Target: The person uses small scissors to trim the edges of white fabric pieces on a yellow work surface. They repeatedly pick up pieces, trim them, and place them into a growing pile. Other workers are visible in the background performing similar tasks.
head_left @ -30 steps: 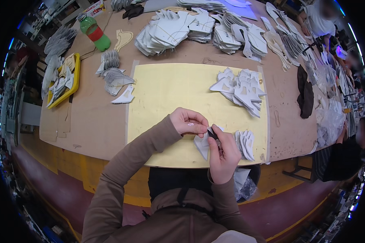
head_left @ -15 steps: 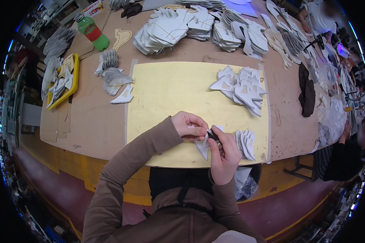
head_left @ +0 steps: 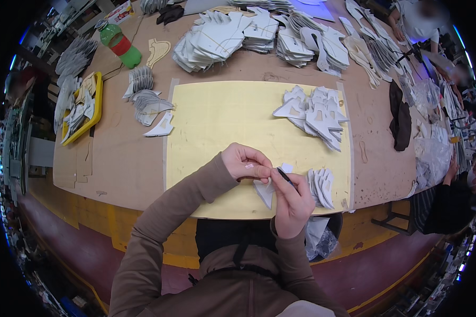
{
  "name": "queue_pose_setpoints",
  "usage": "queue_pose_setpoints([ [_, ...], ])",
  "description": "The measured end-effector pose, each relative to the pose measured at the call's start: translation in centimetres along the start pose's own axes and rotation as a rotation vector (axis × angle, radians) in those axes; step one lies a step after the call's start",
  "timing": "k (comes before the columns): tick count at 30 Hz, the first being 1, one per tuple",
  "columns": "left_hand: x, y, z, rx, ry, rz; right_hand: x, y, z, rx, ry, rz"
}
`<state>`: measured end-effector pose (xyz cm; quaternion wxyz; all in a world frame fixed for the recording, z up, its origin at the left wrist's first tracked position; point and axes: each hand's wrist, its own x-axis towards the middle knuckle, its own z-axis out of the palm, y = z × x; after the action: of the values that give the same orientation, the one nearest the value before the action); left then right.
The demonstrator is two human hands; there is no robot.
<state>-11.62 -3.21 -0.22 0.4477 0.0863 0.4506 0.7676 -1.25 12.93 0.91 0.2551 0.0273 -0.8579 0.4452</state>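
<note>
My left hand (head_left: 247, 162) is closed in a pinch at the near part of the yellow sheet, its fingertips meeting those of my right hand. A white cut piece (head_left: 264, 195) with a pointed lower end hangs at these fingertips; the fingers hide its upper edge. Between thumb and fingers my right hand (head_left: 293, 203) grips a slim black tool (head_left: 285, 176), whose kind I cannot make out. Another bit of white (head_left: 287, 167) shows just beyond the tool. Right of that hand stands a row of white cut pieces (head_left: 320, 187).
A loose pile of white pieces (head_left: 317, 113) lies on the right of the yellow sheet (head_left: 217, 121). Large stacks (head_left: 211, 42) line the far side. Leftward are grey pieces (head_left: 149, 104), a yellow tray (head_left: 97, 100) and a green bottle (head_left: 120, 45). Other people work at the right.
The black tool has turned in my right hand and now points up and left past the fingers. My right fingertips have closed in on the left ones. My left hand has barely moved.
</note>
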Motion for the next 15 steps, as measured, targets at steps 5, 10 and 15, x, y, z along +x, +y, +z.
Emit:
queue_pose_setpoints([
  [5, -0.1, 0.1, 0.1, 0.002, -0.023, 0.038, 0.4, 0.3, -0.5, 0.071, 0.147, 0.123],
  [10, 0.1, -0.1, 0.0, -0.017, 0.075, 0.032, 0.3, -0.7, -0.9, 0.178, 0.018, 0.131],
  [15, 0.3, -0.1, -0.2, -0.051, 0.015, 0.032, 0.5, -0.9, -0.3, 0.229, -0.065, 0.192],
])
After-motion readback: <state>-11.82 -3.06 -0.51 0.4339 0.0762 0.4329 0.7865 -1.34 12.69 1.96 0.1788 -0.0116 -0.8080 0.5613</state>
